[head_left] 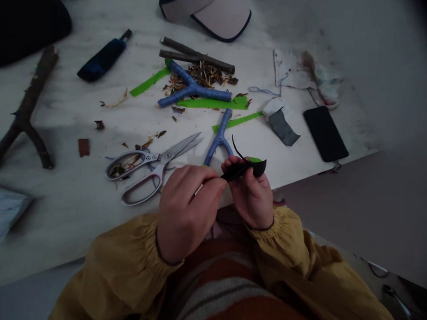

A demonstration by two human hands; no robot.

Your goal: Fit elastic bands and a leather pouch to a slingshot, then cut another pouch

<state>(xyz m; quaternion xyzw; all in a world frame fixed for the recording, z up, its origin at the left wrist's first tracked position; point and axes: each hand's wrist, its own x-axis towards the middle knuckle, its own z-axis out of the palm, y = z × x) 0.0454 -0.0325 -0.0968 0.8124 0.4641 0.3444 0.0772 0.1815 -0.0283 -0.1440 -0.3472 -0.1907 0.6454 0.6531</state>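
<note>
My left hand (pixel 187 203) and my right hand (pixel 251 196) meet at the near edge of a white table (pixel 72 230). Both are closed in a pinch on a small black flat piece (pixel 250 169), dark and flexible, with a thin black strand curling up from it. A thin pale rod shows under my left fingers. A bit of green shows behind the piece. Just beyond my hands lies a small forked stick wrapped in blue (pixel 218 139). Scissors (pixel 150 164) with pale handles lie to the left of my hands.
A larger blue-wrapped forked stick (pixel 192 88), green tape strips (pixel 211 103), bare twigs (pixel 196 55) and bark scraps lie further back. A bare forked branch (pixel 23 115) lies at left, a blue knife (pixel 103 59) behind. A phone (pixel 325 133), grey tape piece (pixel 283 125) and cap (pixel 211 13) are at right and back.
</note>
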